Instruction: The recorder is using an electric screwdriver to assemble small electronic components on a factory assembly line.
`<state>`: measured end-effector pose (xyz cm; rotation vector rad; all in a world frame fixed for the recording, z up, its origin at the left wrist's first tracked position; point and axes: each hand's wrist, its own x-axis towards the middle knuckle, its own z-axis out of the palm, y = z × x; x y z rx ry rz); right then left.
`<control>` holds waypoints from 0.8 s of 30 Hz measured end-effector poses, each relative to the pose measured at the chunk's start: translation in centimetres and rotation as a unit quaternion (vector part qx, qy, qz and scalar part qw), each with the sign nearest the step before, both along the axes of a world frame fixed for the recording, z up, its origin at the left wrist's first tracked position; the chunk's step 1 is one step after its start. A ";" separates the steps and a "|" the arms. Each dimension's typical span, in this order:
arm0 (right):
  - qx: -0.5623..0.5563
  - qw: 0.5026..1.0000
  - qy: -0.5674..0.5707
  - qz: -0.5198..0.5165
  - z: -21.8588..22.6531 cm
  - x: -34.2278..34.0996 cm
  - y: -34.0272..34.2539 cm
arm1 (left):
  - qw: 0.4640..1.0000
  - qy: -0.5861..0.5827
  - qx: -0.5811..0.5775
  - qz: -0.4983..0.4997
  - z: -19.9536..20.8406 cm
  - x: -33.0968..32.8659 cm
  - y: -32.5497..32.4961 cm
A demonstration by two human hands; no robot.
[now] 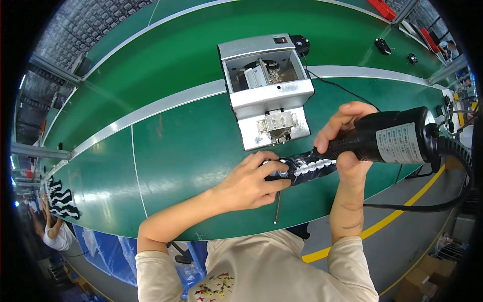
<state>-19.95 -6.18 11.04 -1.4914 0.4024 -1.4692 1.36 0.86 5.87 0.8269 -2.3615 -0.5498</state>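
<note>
My right hand (354, 170) is wrapped round a black corded electric screwdriver (365, 136), with the thumb below it and the fingers above. The tool lies nearly level, its narrow end pointing left and its tip hidden. Under that end is a long, glossy black part (312, 170) with a row of clear, round, lens-like pieces along it. My left hand (246, 183) grips the part's left end, fingers bent over the top. A thin dark red wire (277, 207) with a small pale connector hangs from the part toward the table's near edge.
A grey metal screw feeder (274, 100) stands just beyond my hands on the green table (186, 161). The screwdriver's thick cable (427, 207) loops down at the right. Two small black objects (382, 46) lie far right. Striped black-and-white items (61, 200) and another person (58, 235) are far left.
</note>
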 end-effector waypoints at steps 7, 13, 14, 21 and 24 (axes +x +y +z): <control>0.043 0.999 -0.009 0.030 2.1 0.2 0.5 | 0.999 0.007 0.028 -0.015 0.1 0.1 -0.2; 0.044 0.997 -0.021 0.063 3.8 2.0 0.6 | 0.996 0.044 0.071 -0.016 -1.2 0.0 -0.1; 0.048 0.997 -0.015 0.051 4.1 2.4 0.7 | 0.997 0.039 0.064 -0.009 -1.0 -0.1 0.0; -0.012 1.000 -0.021 0.007 5.2 5.9 -0.9 | 0.998 0.033 0.044 0.024 -0.8 1.8 1.4; -0.015 1.000 0.008 -0.020 5.0 6.7 -1.3 | 0.998 0.024 0.033 0.042 -1.3 3.1 2.1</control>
